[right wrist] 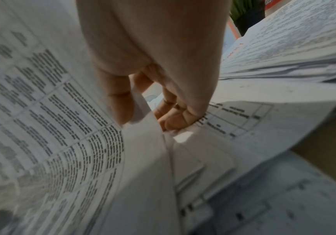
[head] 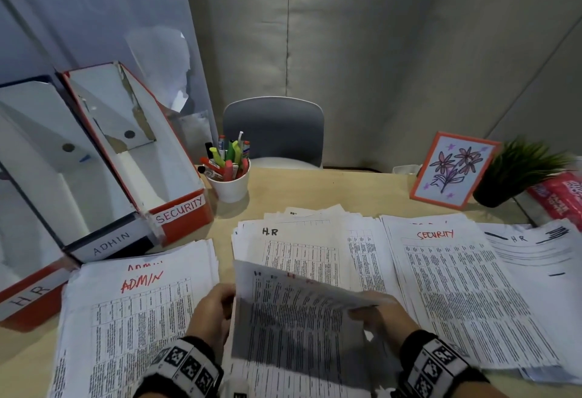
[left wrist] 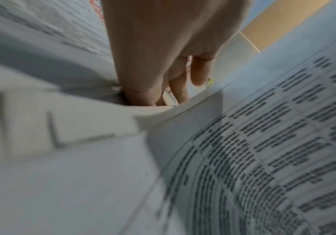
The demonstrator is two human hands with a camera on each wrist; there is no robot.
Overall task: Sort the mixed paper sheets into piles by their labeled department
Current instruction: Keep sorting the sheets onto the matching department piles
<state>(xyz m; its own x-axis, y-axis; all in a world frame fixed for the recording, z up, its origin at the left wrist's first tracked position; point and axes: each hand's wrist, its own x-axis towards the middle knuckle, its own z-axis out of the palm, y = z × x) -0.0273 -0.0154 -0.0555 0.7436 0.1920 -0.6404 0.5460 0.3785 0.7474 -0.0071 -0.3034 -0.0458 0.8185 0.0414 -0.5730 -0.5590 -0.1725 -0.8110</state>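
Both the left hand (head: 211, 312) and right hand (head: 382, 311) pinch a lifted sheet (head: 299, 319) near centre, over the unsorted stack; its blurred label risks misfiling onto the ADMIN pile (head: 135, 319) left or SECURITY pile (head: 456, 287) right.

This is an office workspace. A light wooden desk (head: 330, 190) carries stacks of printed sheets full of tables, their tops hand-lettered with department names: an ADMIN pile (head: 138, 312), an H.R pile (head: 302, 240) and a SECURITY pile (head: 456, 278). At the left stand cardboard file boxes labelled SECURITY (head: 138, 146), ADMIN (head: 63, 183) and H.R (head: 28, 297). A white cup (head: 231, 185) crammed with markers and pens sits behind the papers. A grey chair (head: 274, 130) faces the desk's far edge, backed by plain partition walls (head: 378, 51). A framed flower drawing (head: 453, 171) and a small potted plant (head: 516, 171) stand at the right.
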